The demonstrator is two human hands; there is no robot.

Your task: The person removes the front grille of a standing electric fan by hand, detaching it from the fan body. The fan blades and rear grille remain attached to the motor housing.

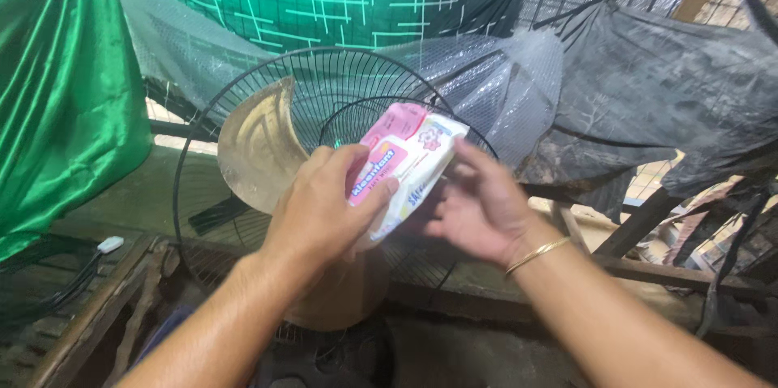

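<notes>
Left hand: my left hand (324, 206) sits at the centre of the frame, fingers and thumb wrapped round the lower left end of the pack of wet wipes (409, 163); the thumb lies across its pink front.
Right hand: my right hand (478, 210), just right of centre, is spread with loose fingers; the upper fingertips touch the right edge of the pack, and the palm faces it from beneath. It is not clenched, and I cannot tell whether it truly grips the pack or only steadies it.
Pack: a soft pink and white pack, tilted, its upper end toward the top centre of the frame, held up in the air between both hands.
Bracelet: a thin gold bangle (535, 255) circles my right wrist, lower right of centre.
Fan: behind my hands stands a fan with a black wire guard (243, 96); a dusty tan blade (259, 149) shows left of centre, partly hidden by my left hand.
Green cloth: a shiny green cloth (65, 80) hangs down the left edge of the frame.
Dark sheet: a crumpled dark plastic sheet (664, 88) drapes across the upper right.
Plug: a small white plug (110, 244) with dark cables lies at the lower left, on wooden boards.
</notes>
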